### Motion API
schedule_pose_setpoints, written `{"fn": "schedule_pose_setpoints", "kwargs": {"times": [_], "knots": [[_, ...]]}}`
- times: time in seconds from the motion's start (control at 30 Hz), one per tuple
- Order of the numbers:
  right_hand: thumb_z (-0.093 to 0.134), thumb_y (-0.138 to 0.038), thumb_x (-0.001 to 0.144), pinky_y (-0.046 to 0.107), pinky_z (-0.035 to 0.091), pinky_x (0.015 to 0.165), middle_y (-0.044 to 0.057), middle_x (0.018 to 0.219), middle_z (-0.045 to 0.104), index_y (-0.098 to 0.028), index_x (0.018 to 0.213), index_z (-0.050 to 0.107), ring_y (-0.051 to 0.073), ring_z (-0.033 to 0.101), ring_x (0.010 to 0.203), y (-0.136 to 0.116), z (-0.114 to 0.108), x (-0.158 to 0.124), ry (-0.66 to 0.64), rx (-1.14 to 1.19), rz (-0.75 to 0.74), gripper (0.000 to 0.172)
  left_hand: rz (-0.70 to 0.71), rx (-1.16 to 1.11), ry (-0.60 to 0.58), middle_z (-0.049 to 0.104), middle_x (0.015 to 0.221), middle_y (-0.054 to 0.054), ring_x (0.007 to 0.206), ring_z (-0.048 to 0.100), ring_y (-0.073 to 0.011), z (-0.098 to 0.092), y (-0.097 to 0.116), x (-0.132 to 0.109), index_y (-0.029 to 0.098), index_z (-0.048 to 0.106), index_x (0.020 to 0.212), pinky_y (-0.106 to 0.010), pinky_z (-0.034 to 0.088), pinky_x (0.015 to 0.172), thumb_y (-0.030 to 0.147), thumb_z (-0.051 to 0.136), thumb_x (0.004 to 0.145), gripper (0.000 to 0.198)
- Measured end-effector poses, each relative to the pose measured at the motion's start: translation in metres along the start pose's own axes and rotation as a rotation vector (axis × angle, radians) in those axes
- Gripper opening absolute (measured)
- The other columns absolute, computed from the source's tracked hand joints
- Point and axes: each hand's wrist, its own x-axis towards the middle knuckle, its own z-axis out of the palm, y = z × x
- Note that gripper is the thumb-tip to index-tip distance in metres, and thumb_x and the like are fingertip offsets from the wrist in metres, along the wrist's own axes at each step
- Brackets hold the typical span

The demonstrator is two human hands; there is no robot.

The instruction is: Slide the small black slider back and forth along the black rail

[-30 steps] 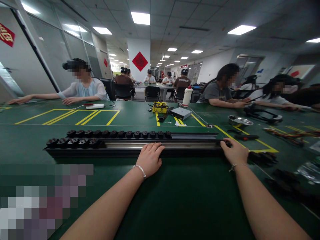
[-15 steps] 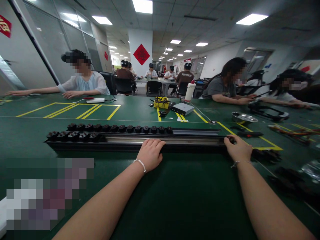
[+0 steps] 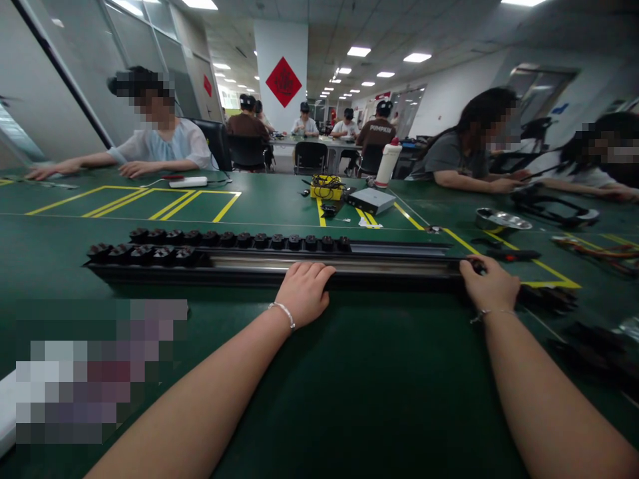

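Rail lies crosswise on table, long axis left to right. Left hand rests flat on its middle, unclasped. Right hand curls at its right end; whether clasped, cannot tell.

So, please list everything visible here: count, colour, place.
table: one, green, under everything
rails: two, black, side by side
round parts: many, black, on rails' left portions
power strip: one, white, far left
yellow box: one, yellow, far middle
grey box: one, grey, beside yellow box
bottle: one, white, far middle
bowl: one, silver, right
people: several, seated around
left hand: one, bare, on near rail's middle
right hand: one, bare, at near rail's right end
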Motion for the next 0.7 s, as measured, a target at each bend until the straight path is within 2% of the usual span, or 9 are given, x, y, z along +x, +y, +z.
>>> {"fn": "schedule_pose_setpoints", "kwargs": {"times": [0.2, 0.7], "knots": [[0.044, -0.046, 0.072, 0.042, 0.031, 0.093, 0.007, 0.093, 0.065, -0.024, 0.097, 0.064, 0.025, 0.055, 0.093, 0.0022, 0.0041, 0.0004, 0.07, 0.01, -0.003, 0.039, 0.005, 0.011, 0.027, 0.057, 0.115, -0.004, 0.108, 0.047, -0.0212, 0.0023, -0.0004, -0.0001, 0.025, 0.047, 0.118, -0.038, 0.03, 0.096, 0.025, 0.049, 0.076, 0.043], [0.045, -0.044, 0.072, 0.041, 0.03, 0.095, 0.008, 0.097, 0.065, -0.023, 0.098, 0.064, 0.025, 0.054, 0.095, -0.0005, 0.0012, 0.0, 0.032, 0.007, 0.026, 0.038, 0.026, 0.039, 0.045, 0.059, 0.113, -0.004, 0.107, 0.049, -0.0214, 0.0034, -0.0017, -0.0002, 0.023, 0.047, 0.119, -0.039, 0.031, 0.096, 0.026, 0.051, 0.076, 0.044]]}}
